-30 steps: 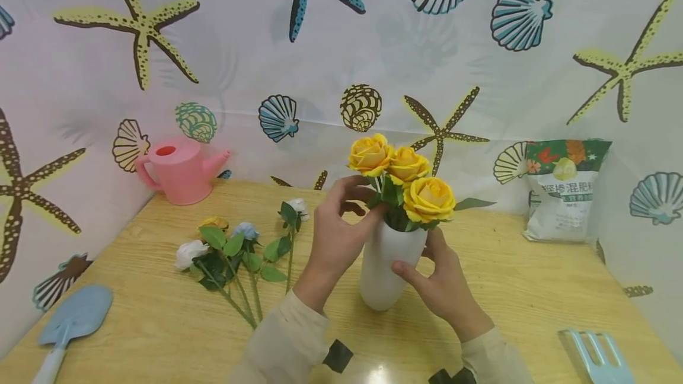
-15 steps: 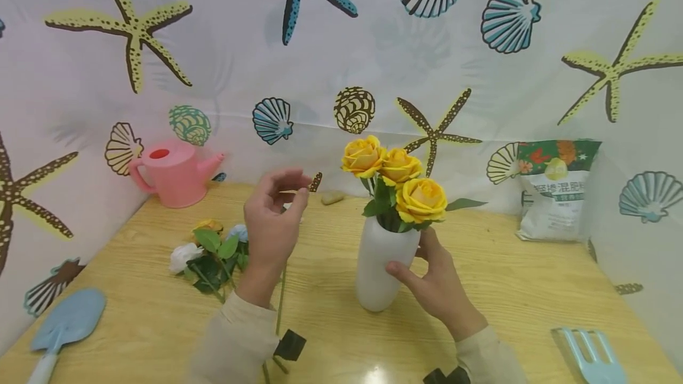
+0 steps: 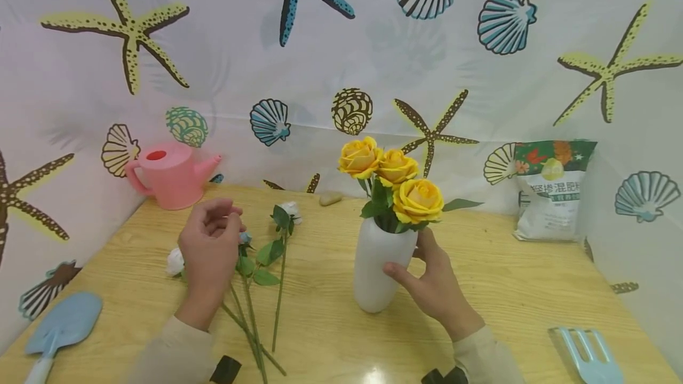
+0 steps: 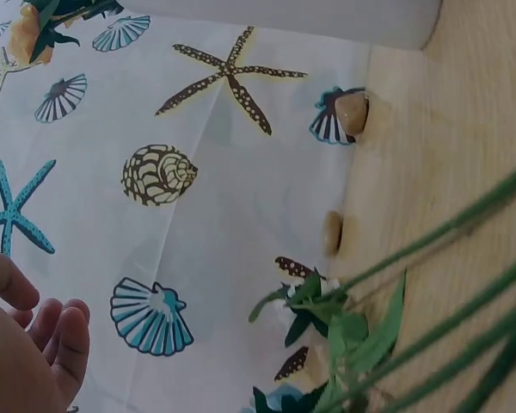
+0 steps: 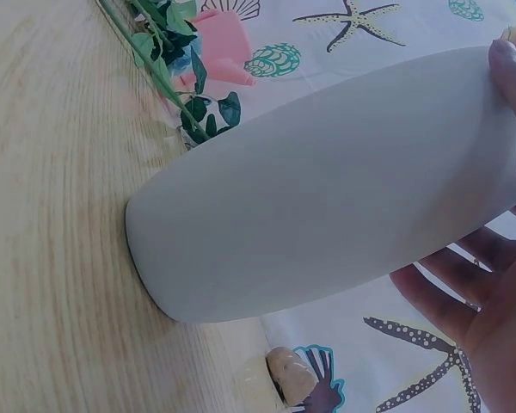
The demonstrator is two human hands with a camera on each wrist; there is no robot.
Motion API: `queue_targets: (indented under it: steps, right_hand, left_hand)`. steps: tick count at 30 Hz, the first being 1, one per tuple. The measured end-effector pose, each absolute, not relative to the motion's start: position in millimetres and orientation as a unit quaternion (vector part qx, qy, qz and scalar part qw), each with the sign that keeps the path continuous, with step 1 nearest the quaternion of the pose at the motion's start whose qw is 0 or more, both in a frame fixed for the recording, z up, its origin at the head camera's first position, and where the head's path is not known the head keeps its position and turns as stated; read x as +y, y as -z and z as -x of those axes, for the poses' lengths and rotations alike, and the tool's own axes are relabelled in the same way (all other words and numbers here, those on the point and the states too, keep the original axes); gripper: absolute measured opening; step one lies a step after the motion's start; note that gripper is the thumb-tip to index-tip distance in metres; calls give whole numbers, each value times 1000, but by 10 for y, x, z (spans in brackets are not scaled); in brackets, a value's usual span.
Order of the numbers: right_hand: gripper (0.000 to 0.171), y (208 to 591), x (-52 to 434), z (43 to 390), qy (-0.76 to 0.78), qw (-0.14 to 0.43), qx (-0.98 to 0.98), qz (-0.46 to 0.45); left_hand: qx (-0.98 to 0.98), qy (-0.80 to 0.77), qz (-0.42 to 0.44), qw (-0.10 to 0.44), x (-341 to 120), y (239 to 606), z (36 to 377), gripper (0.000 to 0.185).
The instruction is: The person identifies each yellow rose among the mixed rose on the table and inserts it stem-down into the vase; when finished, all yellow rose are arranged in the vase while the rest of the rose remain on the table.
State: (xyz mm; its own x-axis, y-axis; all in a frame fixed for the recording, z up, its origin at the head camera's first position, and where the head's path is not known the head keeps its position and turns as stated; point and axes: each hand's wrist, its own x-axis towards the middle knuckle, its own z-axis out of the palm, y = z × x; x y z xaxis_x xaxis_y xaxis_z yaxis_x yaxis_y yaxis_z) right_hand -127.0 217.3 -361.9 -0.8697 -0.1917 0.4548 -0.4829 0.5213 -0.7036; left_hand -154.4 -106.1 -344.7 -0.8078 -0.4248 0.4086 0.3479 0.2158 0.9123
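My right hand [image 3: 433, 286] grips a white vase [image 3: 376, 271] near its rim, thumb in front and fingers behind; the right wrist view shows the vase [image 5: 327, 189] with its base on the table. Three yellow roses [image 3: 418, 201] with green leaves stand in it. Above the loose flowers at left hovers my left hand [image 3: 209, 253], fingers loosely bent and nothing in them. Beneath and beside it lie a white rose [image 3: 175, 261], a blue flower [image 3: 244, 238] and another white flower [image 3: 290, 211] on a separate stem. The hand hides part of the bunch.
A pink watering can [image 3: 173, 176] stands at back left, and a fertilizer bag [image 3: 552, 194] at back right. A blue trowel [image 3: 69, 322] lies front left, a small blue fork [image 3: 589, 351] front right. A stone [image 3: 331, 197] sits by the patterned backdrop cloth.
My left hand has let go of the roses in the vase and moved left and down, over the loose flowers. The right hand still holds the vase.
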Motion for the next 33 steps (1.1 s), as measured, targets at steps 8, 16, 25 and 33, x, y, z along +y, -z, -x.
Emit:
queue_targets:
  steps: [8,16,25,33]
  right_hand:
    - [79,3624,2176,1278,-444,157,-862,-189]
    - [80,3638,2181,1281,-442,162,-861,-193]
    - [77,3653,2175,1275,-445,161,-860,-193]
    - [80,3637,2173,1275,-443,164,-860,-195]
  left_hand:
    - [-780,558,-84,270,-1387,3635,1445,17]
    - [-887,431,-69,153,-1585,3801,1377,44]
    - [-950,307,-30,51,-1676,3904,1411,61]
    - [-955,293,-17,41,-1687,3965,1464,58]
